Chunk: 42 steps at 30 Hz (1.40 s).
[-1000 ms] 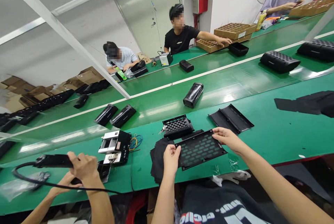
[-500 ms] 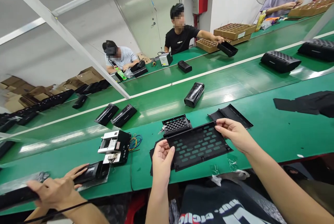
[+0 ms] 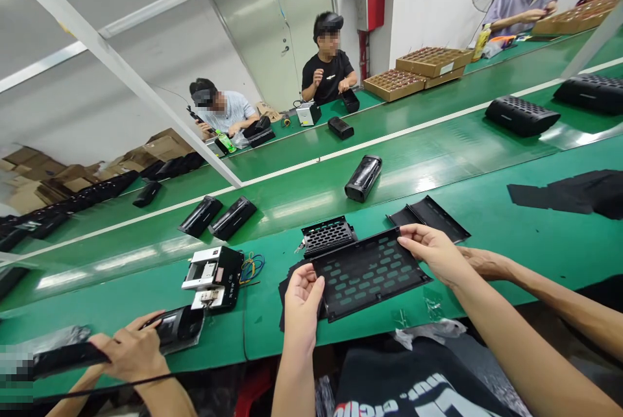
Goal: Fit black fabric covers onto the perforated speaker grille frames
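Between my hands is a black perforated panel [image 3: 372,277], its slots backed by a dark see-through sheet, tilted above the green table. My left hand [image 3: 302,294] pinches its left edge between thumb and fingers. At the upper right corner, my right hand [image 3: 428,245] grips it the same way. Just behind the panel sits a smaller black slotted grille piece [image 3: 328,235]. A black curved cover [image 3: 440,217] lies beyond my right hand. Dark thin sheets [image 3: 287,290] lie stacked beside my left hand, partly hidden by it.
A co-worker's hand [image 3: 479,262] reaches in behind my right wrist. At left, another co-worker's hands [image 3: 134,349] handle black housings near a small black-and-white machine [image 3: 214,277]. Black housings [image 3: 364,178] lie on the green conveyor. Black sheets [image 3: 579,191] lie right.
A co-worker's arm has come in from the right behind my right wrist. Across the conveyor, a person has drawn a black housing back towards the body. My hands hold almost still.
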Each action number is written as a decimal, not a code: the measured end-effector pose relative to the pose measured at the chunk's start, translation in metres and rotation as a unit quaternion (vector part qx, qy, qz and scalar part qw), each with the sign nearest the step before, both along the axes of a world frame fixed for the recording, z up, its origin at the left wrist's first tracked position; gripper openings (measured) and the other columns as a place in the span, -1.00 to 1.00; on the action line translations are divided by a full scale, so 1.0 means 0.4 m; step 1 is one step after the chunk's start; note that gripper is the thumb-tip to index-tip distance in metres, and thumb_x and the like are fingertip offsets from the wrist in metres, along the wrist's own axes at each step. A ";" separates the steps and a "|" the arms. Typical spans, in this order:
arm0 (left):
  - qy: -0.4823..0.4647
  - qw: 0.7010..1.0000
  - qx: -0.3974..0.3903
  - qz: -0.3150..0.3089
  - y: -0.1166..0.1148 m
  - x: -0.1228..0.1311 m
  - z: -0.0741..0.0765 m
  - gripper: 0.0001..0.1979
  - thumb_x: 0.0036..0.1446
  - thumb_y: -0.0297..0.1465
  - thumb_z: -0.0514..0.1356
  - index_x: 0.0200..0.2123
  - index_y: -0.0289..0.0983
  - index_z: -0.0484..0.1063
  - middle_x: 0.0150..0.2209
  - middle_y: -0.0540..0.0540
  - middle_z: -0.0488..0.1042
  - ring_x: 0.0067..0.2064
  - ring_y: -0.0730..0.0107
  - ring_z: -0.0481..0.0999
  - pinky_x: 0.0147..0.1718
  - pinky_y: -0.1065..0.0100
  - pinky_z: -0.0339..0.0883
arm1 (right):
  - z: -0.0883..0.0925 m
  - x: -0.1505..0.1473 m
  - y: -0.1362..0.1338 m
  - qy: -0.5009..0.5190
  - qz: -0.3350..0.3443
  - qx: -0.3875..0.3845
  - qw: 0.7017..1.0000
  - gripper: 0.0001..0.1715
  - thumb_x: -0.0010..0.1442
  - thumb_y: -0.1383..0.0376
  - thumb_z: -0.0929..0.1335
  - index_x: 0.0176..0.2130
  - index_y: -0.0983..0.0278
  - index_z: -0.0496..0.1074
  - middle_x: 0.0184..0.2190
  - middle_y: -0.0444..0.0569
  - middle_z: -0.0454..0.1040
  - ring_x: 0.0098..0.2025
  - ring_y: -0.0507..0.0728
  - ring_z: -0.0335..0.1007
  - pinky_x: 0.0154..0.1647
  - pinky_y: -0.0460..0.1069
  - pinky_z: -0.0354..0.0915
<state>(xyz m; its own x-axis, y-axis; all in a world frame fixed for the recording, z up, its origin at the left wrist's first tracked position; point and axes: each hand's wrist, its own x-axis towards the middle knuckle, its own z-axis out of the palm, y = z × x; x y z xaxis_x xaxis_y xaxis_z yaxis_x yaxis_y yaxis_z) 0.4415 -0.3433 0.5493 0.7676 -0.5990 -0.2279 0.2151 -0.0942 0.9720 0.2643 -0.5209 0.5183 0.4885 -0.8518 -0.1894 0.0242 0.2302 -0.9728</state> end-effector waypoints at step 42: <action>-0.230 0.743 0.621 -0.098 0.094 0.177 -0.341 -0.49 0.07 -0.25 0.00 0.04 -0.42 0.17 -0.05 -0.40 0.27 -0.01 -0.02 0.30 -0.13 0.17 0.22 | -0.435 -0.221 0.009 -0.068 -0.343 0.221 0.911 -0.63 -0.34 0.36 0.48 -0.51 0.28 0.26 -0.64 -0.17 0.30 -0.60 -0.03 0.26 -0.68 -0.15 0.21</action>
<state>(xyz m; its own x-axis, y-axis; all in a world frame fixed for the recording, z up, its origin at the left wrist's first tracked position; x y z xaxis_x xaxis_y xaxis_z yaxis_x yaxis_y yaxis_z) 0.5122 -0.3057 0.4128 0.8613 -0.2561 -0.4389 -0.2489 -0.9656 0.0751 0.1758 -0.5172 0.3445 -0.0846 -0.8211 -0.5644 0.4221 0.4836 -0.7668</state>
